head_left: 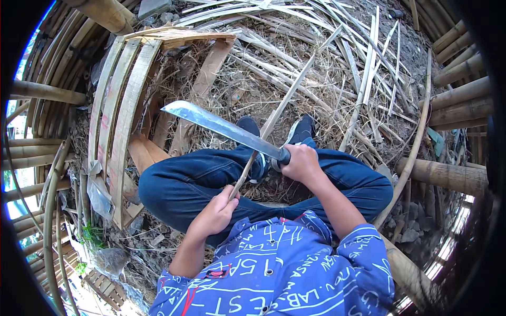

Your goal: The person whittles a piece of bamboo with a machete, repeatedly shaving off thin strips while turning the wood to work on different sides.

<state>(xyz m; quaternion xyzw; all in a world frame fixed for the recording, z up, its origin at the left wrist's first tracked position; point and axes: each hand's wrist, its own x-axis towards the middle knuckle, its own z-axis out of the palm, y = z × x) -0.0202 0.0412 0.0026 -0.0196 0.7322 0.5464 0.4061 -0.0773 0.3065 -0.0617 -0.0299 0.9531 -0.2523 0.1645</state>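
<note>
- I have the right hand (300,163) wrapped around the dark handle (285,156) of a long machete with a grey steel blade (221,127). The blade points left, its tip well apart from both hands; I read that hold as keeping the cutting length away from the knuckles.
- The left hand (217,210) is closed on the near end of a long, thin, pale-brown bamboo strip (303,76). That hand sits on the body side of the machete, apart from it. I'd judge the end is pinched there so that most of the length lies free beyond the blade.
- From the left fingers, the strip slants past the machete near the handle and on to its far side. I see the thumb against the strip; the fingers underneath are mostly hidden from me.
- Where strip and machete cross, I can't tell whether the edge presses on the bamboo.
- Legs in dark blue jeans (184,179) are folded below the machete, probably for a steady seat, with dark sneakers (301,128) just beyond it.
- Left of the machete stands a pale wooden slatted crate (124,105); beyond it lie loose pale split strips (363,63).
</note>
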